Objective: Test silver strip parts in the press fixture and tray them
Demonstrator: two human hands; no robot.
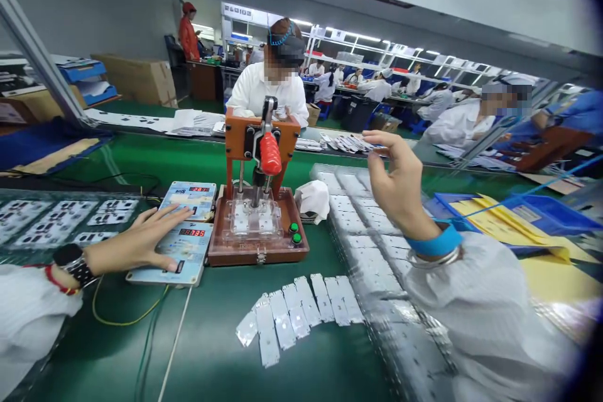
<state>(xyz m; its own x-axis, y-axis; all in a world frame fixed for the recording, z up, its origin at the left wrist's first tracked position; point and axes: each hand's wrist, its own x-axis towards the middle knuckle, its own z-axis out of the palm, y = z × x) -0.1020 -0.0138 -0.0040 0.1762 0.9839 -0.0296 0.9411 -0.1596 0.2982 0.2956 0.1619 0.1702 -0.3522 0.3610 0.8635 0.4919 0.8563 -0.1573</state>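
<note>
On the green surface (217,352), white flat panels (282,320) lie near the middle in an overlapping fan. To their left are two digital counter boxes with red displays, the near box (193,251) just in front of the far box (205,201). The left hand (136,242) lies over both with its fingers spread, the thumb at the near box's black switch. Right of the boxes stands a toggle press (260,251) with a red handle (270,154), a clear fixture and two green buttons. The right hand (400,182) is raised on the right by the clear trays (346,217) of white pieces, fingers loosely bent, thumb and forefinger apart, gripping nothing. Further right, a blue bin (537,217) holds yellow sheets. Beyond the press sits a person in white (242,91); far left stands a person in red (188,38).
</note>
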